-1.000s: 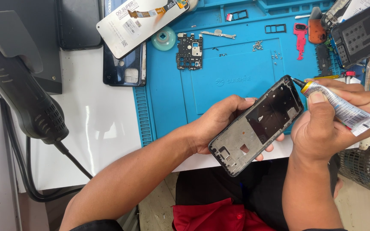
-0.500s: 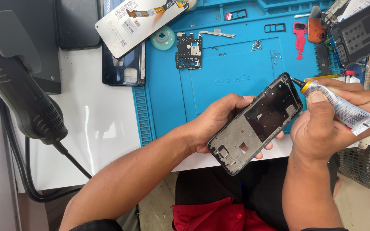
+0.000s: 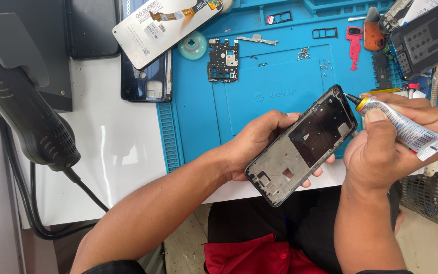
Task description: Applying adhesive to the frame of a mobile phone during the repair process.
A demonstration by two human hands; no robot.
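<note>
My left hand [image 3: 259,144] grips a black phone frame [image 3: 302,144] from below, holding it tilted over the front edge of the blue work mat [image 3: 280,86]. My right hand [image 3: 386,144] squeezes a silver glue tube [image 3: 404,127] with a yellow collar. Its black nozzle tip touches the frame's upper right edge. The frame's inside faces up, showing bare grey metal and cut-outs.
A black hot-air gun [image 3: 24,106] with its cable lies on the white table at left. A white screen panel [image 3: 166,23], a dark phone back [image 3: 145,81], a small circuit board [image 3: 223,60], loose screws [image 3: 305,53], a red tool [image 3: 353,43] and another black frame [image 3: 427,35] lie around the mat.
The frame and nozzle have shifted only slightly; the tube tip stays at the frame's upper right edge.
</note>
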